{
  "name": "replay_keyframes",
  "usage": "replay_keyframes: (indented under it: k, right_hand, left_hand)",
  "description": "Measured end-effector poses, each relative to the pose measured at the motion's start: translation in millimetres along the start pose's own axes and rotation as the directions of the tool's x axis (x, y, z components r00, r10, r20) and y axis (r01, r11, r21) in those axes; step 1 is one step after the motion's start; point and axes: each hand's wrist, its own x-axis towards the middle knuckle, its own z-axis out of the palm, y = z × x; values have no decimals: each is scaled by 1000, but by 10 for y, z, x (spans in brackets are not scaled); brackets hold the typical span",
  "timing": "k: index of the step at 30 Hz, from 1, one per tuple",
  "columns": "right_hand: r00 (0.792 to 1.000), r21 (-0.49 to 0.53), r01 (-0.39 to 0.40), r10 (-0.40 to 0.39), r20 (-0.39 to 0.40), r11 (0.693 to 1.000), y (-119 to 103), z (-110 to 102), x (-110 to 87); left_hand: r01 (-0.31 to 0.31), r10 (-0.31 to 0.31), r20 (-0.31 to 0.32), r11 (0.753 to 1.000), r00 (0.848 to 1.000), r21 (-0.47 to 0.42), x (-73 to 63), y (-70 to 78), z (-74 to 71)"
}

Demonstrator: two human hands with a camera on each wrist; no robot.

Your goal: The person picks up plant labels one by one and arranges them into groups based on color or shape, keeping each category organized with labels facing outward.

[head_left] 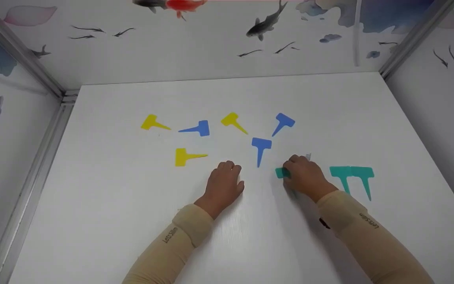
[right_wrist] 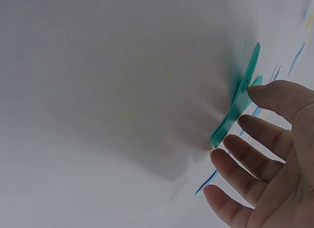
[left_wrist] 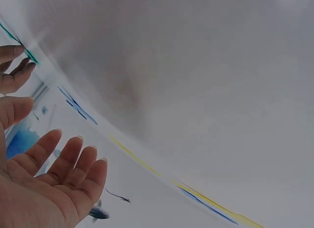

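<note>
My right hand [head_left: 305, 176] pinches a green T-shaped plant label [right_wrist: 235, 110] between thumb and fingers, low over the white table. In the head view most of this label is hidden, and only part of its green head [head_left: 280, 172] shows left of the fingers. My left hand [head_left: 223, 185] is close to the tabletop with relaxed fingers and holds nothing; in the left wrist view its fingers [left_wrist: 71, 157] are spread. A blue plant label [head_left: 261, 148] lies between and beyond the two hands, stem toward me. To the right lie two green plant labels [head_left: 341, 172] side by side, heads touching.
Three yellow plant labels [head_left: 181, 157] lie scattered left of centre. Two more blue labels [head_left: 203, 128] lie farther back. A small greyish piece [head_left: 308, 156], unclear, shows just past my right hand. Panels printed with fish [head_left: 264, 27] enclose the table [head_left: 105, 221] at the back and sides.
</note>
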Motion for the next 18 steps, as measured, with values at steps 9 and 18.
replay_keyframes:
  k: [9,18]
  right_hand:
    - [1000,24,-17,18,-24,1000,132,17,-70]
    - [999,12,-12,13,-43,1000,256,34,-116]
  left_hand:
    - [-9,9,11,1000,1000,-3,-6,49,27]
    - [-36,37,-28,999,999,28,-17,49,35]
